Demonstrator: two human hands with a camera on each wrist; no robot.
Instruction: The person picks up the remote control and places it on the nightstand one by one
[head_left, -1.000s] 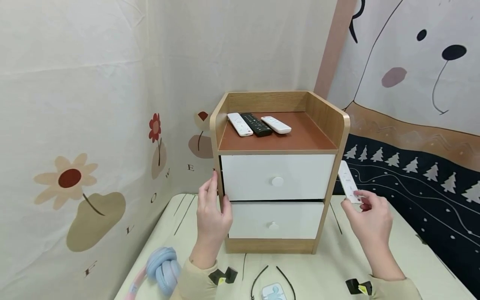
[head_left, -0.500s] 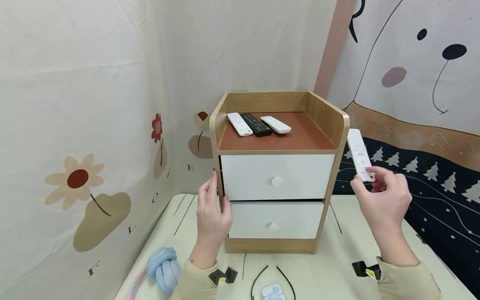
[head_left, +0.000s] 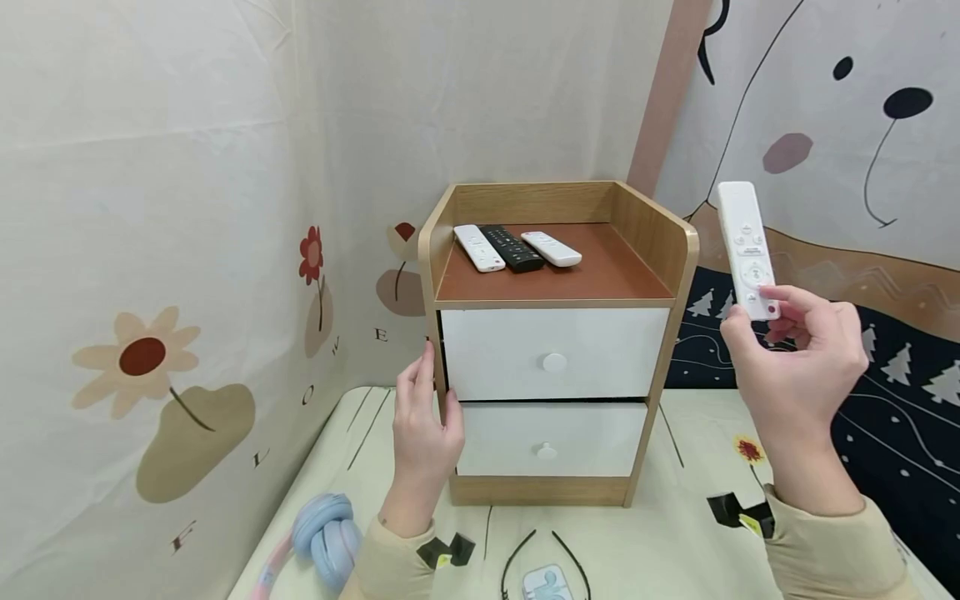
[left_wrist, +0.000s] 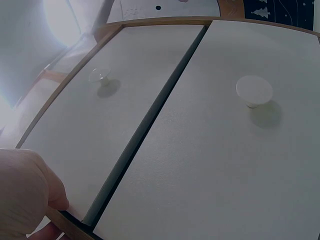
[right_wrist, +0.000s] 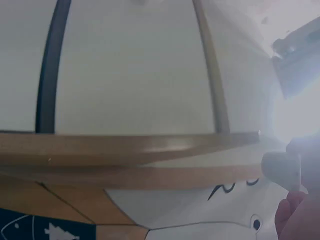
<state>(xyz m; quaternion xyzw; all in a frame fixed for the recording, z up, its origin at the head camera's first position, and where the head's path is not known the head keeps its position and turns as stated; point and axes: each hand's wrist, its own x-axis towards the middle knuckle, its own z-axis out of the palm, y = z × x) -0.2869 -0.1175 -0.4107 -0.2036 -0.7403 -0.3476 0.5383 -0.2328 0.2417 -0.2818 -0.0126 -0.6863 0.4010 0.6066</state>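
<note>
Between thumb and fingers, my right hand [head_left: 806, 375] pinches the lower end of a white remote control [head_left: 748, 246]. It is held up in the air right of a small wooden cabinet [head_left: 540, 492], button face toward the head camera. The right wrist view shows only a blurred end of the remote [right_wrist: 281, 169] by the fingers. My left hand [head_left: 423, 442] rests against the cabinet's left side, fingers fairly straight, thumb at the front edge. On the cabinet's brown top lie a white remote [head_left: 480, 248], a black remote [head_left: 512, 250] and a shorter white remote [head_left: 552, 249].
Two white drawers, upper [head_left: 495, 354] and lower [head_left: 495, 437], have round knobs. Low wooden walls border the top at the back and sides. A blue knotted cushion [head_left: 326, 537] lies front left. A black cord [head_left: 573, 558] and a small pale blue case [head_left: 547, 582] lie in front.
My right hand has raised the white remote up and to the right, from beside the upper drawer to above the cabinet's top edge. The left hand stays in place.
</note>
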